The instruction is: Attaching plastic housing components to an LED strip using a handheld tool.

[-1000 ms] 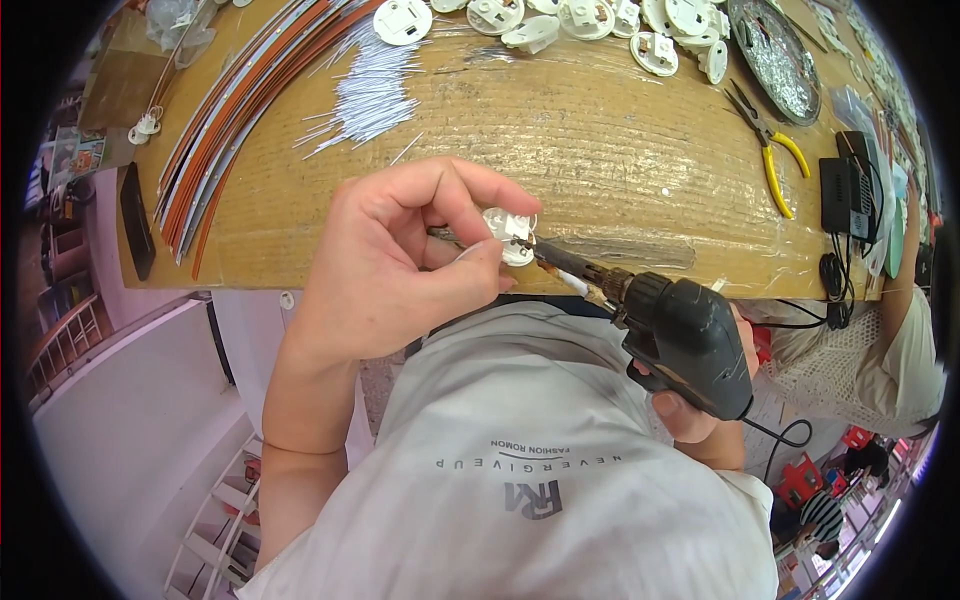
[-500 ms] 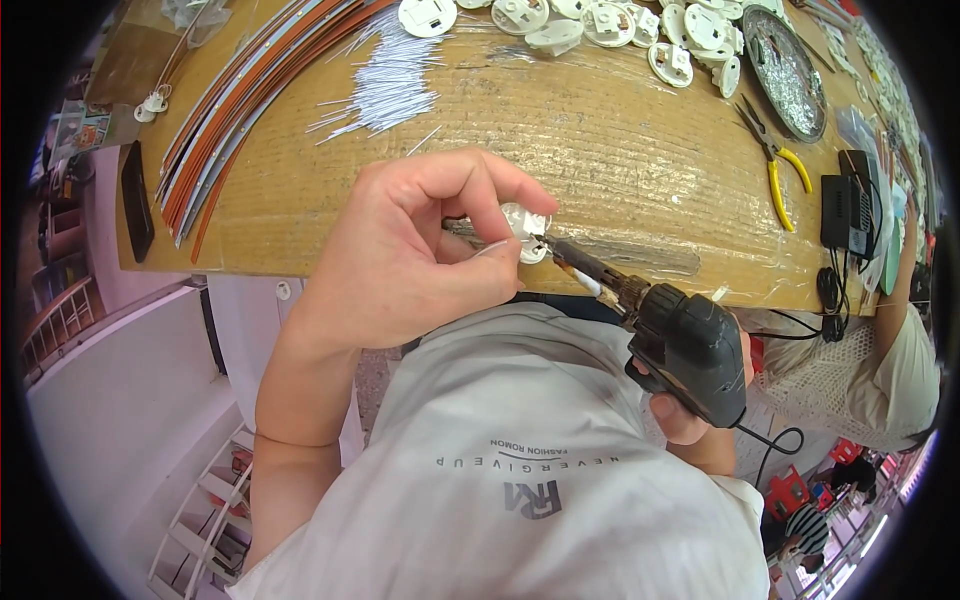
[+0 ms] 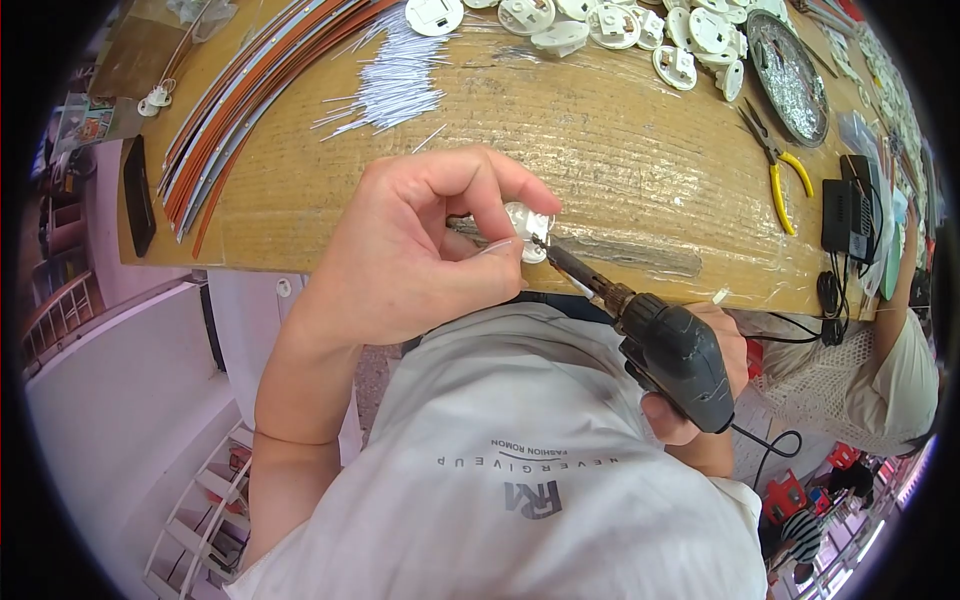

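My left hand is at the near edge of the table, thumb and fingers closed in a pinch. A thin white wire shows at its thumb tip. Right at the fingertips is a small round white plastic part, and the index finger reaches over it. My right hand is wrapped round a black soldering gun, whose tip points left and meets or nearly meets the part. Exact contact is too small to tell. Much of the right hand is hidden behind the gun.
Ahead lie a pile of short white wires, orange and grey strips and several white plastic discs. To the right are yellow-handled pliers, a round metal dish and a black power adapter. Another person's arm is beyond.
The soldering gun and my right hand have shifted slightly left, its tip staying at the white part. My left hand keeps its pinch almost unmoved.
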Available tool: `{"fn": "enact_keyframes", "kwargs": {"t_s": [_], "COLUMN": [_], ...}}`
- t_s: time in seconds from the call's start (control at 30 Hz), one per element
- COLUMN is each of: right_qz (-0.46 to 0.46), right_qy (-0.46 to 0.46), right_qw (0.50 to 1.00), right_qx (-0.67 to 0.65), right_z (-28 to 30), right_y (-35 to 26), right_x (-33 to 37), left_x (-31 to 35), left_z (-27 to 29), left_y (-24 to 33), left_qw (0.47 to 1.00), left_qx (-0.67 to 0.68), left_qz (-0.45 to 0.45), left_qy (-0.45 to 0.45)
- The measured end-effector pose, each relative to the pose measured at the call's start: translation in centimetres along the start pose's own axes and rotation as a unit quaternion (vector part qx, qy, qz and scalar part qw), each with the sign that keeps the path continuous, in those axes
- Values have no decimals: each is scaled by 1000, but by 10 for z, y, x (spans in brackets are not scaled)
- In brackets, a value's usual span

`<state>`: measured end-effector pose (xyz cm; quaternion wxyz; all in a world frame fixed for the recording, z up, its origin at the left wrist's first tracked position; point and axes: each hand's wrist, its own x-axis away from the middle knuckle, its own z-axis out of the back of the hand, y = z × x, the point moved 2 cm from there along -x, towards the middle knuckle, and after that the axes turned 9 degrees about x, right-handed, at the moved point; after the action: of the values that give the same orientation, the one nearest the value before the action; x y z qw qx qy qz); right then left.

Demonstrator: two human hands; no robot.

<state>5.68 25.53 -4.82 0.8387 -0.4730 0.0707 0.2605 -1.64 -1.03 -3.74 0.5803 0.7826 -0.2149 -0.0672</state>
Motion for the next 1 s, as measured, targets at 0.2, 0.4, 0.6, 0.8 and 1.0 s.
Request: {"fn": "enact_keyframes", "kwargs": {"t_s": [0.2, 0.4, 0.6, 0.8, 1.0], "right_qz": [19, 24, 20, 5, 25], "right_qy": [10, 20, 15, 30, 106], "right_qw": [999, 999, 1000, 999, 991], "right_qx": [-25, -23, -18, -20, -73], "right_z": [-2, -3, -2, -2, -8], "right_y": [4, 3, 3, 4, -5], "right_x": [-1, -2, -2, -1, -7], "left_x": [0, 0, 0, 0, 0], "left_z": [0, -1, -1, -1, 0], "left_y": [0, 1, 1, 1, -1], "left_qw": [1000, 1000, 1000, 1000, 1000], "left_qx": [-6, 5, -5, -3, -9], "left_qz": [-4, 7, 4, 3, -4], "left_qy": [0, 8, 9, 11, 11]}}
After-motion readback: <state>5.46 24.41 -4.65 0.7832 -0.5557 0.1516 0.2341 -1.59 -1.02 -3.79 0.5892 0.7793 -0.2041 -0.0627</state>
